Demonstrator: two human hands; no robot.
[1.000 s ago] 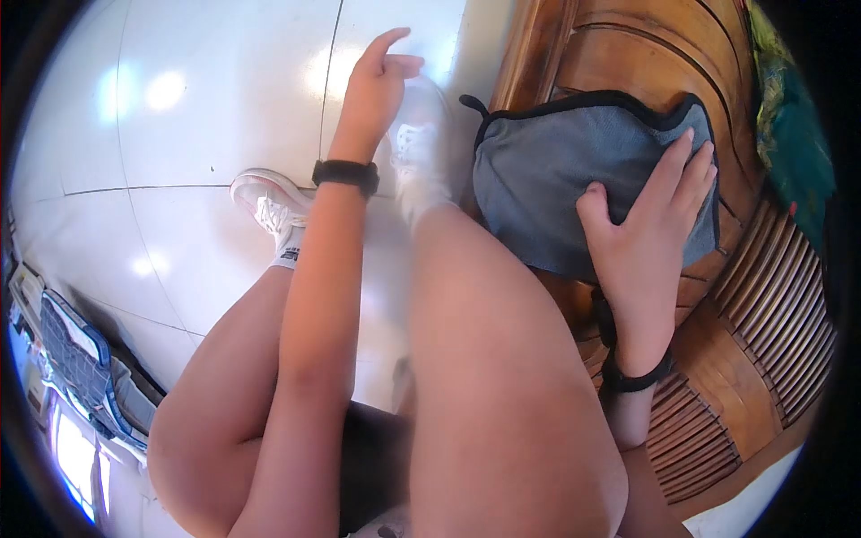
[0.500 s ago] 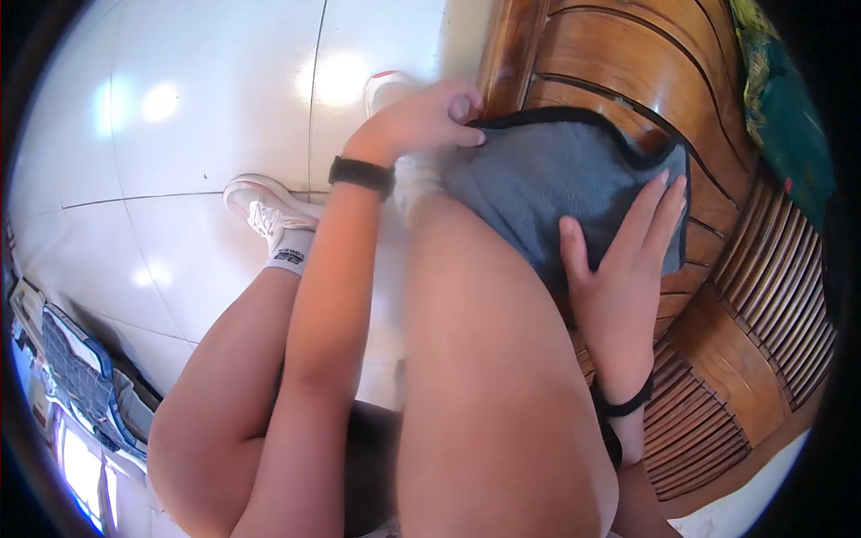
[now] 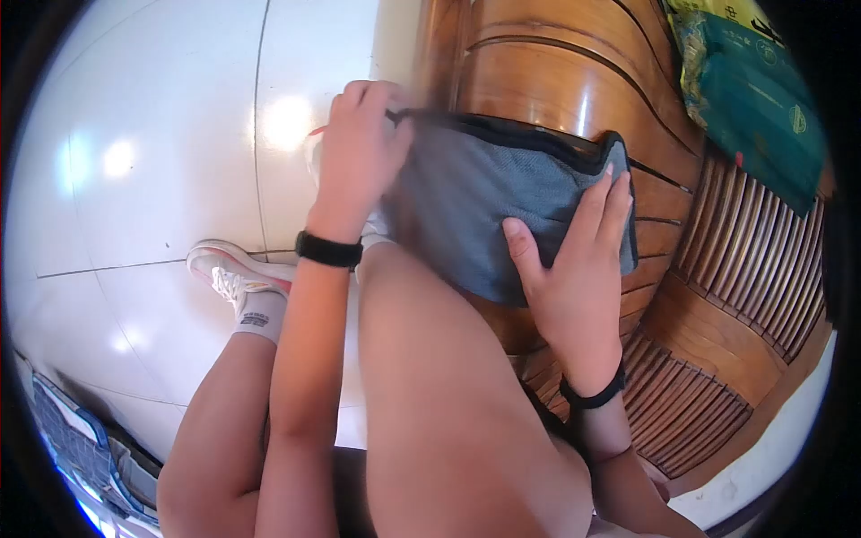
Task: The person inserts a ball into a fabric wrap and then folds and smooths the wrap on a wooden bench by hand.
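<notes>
A grey cloth with black edging (image 3: 475,193) lies over the curved wooden seat beside my bare knee. Pinched at its far left corner by my left hand (image 3: 363,134), the cloth is pulled taut and its left part is blurred. My right hand (image 3: 574,278) rests flat on the right part, thumb apart from the stretched fingers, the fingertips close to the black edge. Near those fingertips the upper right corner stands up in a fold. Both wrists wear black bands.
The wooden seat (image 3: 547,76) has slatted panels at the right. A green and yellow package (image 3: 758,108) lies on it at the upper right. White floor tiles (image 3: 170,81) spread to the left, by my shoe (image 3: 235,269). A dark blue checked fabric item (image 3: 76,439) is at the lower left.
My left hand has drawn the cloth's corner to the left, stretching the cloth out. My right hand stays on the cloth. The whole view has shifted, showing more of the package.
</notes>
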